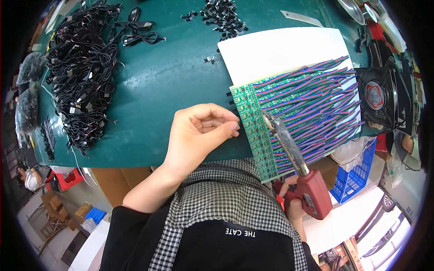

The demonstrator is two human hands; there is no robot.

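While a fan (379, 97) flanks the circuit-board panel (251, 131), the right hand (294, 201) grips a soldering gun (315, 194); the left hand (205, 128) pinches — contents unclear — alongside. The panel overhangs the table (149, 99), which stretches left to USB cables (83, 86).

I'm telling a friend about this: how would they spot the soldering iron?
On the big green table, find the green circuit boards with coloured wires at the right. Near their lower end, the right hand holds the soldering iron. Its chunky dark-red handle and long slanting barrel set it apart from the thin wires.
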